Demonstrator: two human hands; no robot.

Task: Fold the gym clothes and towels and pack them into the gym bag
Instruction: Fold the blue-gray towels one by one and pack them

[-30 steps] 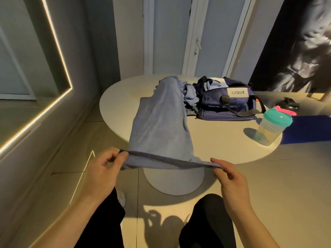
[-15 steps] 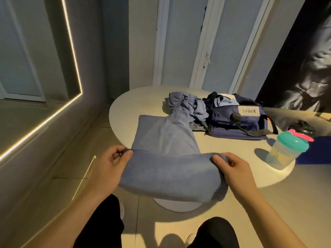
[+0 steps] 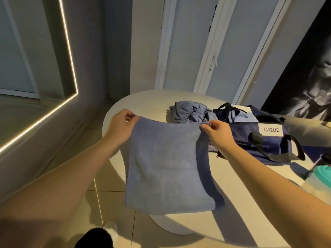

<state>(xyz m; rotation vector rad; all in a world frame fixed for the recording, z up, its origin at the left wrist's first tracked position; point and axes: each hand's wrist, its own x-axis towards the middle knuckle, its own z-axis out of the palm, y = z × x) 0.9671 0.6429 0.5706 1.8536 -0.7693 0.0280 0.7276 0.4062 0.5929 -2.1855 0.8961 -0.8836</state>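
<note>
Both far towel (image 3: 166, 167) corners pinched between fingers (image 3: 125, 113).

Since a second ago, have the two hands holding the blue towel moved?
Yes. The left hand and right hand carried the towel edge forward, from off the near rim of the table to beside the crumpled clothes, folding it over.

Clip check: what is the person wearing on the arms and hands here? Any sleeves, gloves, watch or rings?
The left hand and right hand are ungloved, and no watch, ring or band shows. No sleeve covers the forearms anywhere in view. Dark trousers show at the bottom edge.
</note>
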